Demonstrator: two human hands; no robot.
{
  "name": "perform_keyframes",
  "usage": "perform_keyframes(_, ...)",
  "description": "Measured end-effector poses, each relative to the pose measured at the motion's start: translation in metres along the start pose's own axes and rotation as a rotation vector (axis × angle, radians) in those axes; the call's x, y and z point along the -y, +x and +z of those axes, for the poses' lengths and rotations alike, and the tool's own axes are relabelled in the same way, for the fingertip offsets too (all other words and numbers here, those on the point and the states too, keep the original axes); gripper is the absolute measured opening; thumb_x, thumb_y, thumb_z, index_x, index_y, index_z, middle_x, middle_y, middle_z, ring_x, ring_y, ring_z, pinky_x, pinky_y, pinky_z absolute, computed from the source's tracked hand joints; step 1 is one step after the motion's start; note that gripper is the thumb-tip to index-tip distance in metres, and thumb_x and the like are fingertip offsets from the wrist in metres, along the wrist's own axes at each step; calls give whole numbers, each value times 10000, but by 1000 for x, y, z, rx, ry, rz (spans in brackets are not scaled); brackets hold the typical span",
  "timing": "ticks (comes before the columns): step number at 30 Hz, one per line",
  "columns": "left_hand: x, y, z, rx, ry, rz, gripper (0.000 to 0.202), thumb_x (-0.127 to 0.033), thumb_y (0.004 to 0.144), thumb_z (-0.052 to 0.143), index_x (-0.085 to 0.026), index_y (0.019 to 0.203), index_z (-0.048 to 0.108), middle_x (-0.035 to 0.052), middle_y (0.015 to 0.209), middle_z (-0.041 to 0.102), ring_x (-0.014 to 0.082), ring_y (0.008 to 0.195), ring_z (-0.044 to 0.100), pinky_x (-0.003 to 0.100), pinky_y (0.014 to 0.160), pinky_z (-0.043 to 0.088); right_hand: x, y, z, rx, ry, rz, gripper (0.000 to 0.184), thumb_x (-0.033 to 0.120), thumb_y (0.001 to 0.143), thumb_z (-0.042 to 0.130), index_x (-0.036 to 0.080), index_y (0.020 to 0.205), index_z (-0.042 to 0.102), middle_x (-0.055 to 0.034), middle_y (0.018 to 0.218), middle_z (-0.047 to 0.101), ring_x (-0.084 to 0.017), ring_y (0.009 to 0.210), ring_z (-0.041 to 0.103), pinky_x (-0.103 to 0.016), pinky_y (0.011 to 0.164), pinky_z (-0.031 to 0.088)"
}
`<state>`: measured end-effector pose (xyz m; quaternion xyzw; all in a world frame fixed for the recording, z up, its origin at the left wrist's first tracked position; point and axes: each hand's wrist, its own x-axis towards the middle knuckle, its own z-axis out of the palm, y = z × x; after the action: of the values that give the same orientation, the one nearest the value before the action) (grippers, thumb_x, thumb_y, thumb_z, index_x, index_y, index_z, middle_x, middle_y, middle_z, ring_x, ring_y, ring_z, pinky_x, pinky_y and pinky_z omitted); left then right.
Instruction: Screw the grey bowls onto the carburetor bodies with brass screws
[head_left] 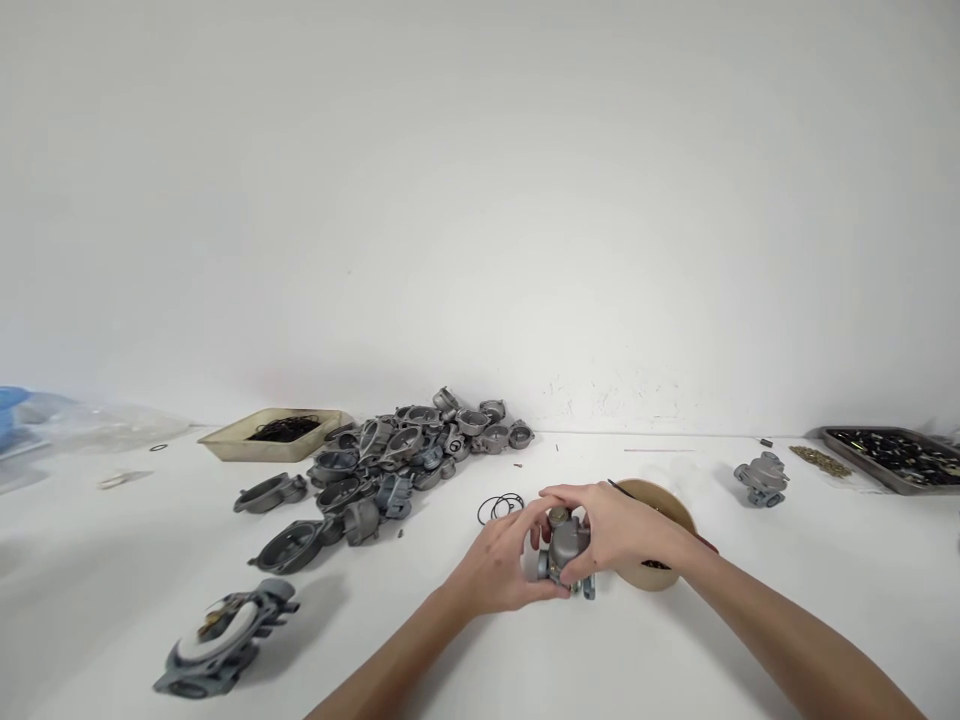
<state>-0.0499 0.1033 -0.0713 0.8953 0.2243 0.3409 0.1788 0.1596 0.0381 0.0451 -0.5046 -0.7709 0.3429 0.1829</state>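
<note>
Between my two hands is a grey metal carburetor, its rounded float bowl facing up with a brass-coloured plug on it. My left hand grips it from the left, thumb low and fingers curled over the far side. From the right, my right hand wraps it with fingers over the top and thumb in front. Its underside is partly hidden by my hands. Black rubber O-rings lie just beyond my left hand. A round tan bowl with small parts inside stands behind my right wrist.
Left of centre are heaped grey float bowls. A carburetor body with a white float lies front left. Further out are a cream tray of black rings, another carburetor, brass pieces and a dark tray of small parts.
</note>
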Motion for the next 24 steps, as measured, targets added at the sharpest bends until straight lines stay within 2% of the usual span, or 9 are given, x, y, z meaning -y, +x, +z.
perform_keyframes(3,4,0,-4,-116,-50,-21,925,-647,836,754,-282,1539,275,48,1087,677,207,802,656,336,741,548,8,-6,-13,-143,73,100,773,294,638,913,237,1368,666,-55,1069,776,-172,757,682,-289,670,524)
perform_keyframes(5,4,0,-9,-136,-75,-59,780,-576,938,631,-286,1554,252,63,1148,660,204,842,650,347,780,546,11,-19,-34,-282,99,119,799,365,711,872,215,1449,603,-133,1269,731,-215,874,726,-351,765,580)
perform_keyframes(8,1,1,-11,-46,-59,-146,509,-478,1012,493,-299,1481,407,39,1099,680,199,846,644,342,801,528,5,-53,-83,-706,105,101,811,525,716,859,204,1420,615,-166,1335,702,-285,944,754,-425,817,609)
perform_keyframes(10,-2,3,-8,41,-35,-198,391,-455,1025,456,-292,1371,534,19,1016,700,194,812,646,326,784,517,-10,-79,-123,-1009,-130,160,818,609,723,821,195,1405,638,-172,1280,726,-342,984,741,-429,762,597)
perform_keyframes(11,-3,4,-6,77,-28,-211,354,-450,1028,444,-286,1307,587,11,971,706,191,786,646,317,770,513,-22,-91,-142,-1046,-296,260,817,617,727,810,196,1407,644,-171,1238,741,-357,995,730,-427,763,585)
perform_keyframes(13,-5,6,0,115,-23,-220,321,-446,1028,435,-276,1183,659,0,890,710,185,736,640,305,751,506,-52,-111,-177,-974,-588,497,787,632,776,753,231,1440,622,-146,1192,761,-360,1043,709,-424,816,558)
perform_keyframes(16,-6,9,7,123,-23,-226,312,-447,1017,454,-271,1080,704,-8,811,702,188,711,633,297,744,495,-103,-133,-207,-930,-639,670,685,495,811,753,179,1409,644,-155,1244,744,-395,1178,655,-445,905,529)
perform_keyframes(19,-5,10,9,117,-17,-244,304,-430,1001,471,-269,1053,722,-11,765,688,196,712,631,292,736,485,-149,-149,-208,-872,-626,821,601,407,863,757,108,1375,655,-192,1327,708,-381,1235,639,-440,967,525)
perform_keyframes(24,-4,9,9,106,1,-270,263,-383,977,503,-261,1000,735,-9,751,696,198,732,647,274,712,480,-205,-167,-192,-831,-558,1008,439,453,978,703,158,1300,654,-120,1310,685,-264,1167,679,-479,1004,563)
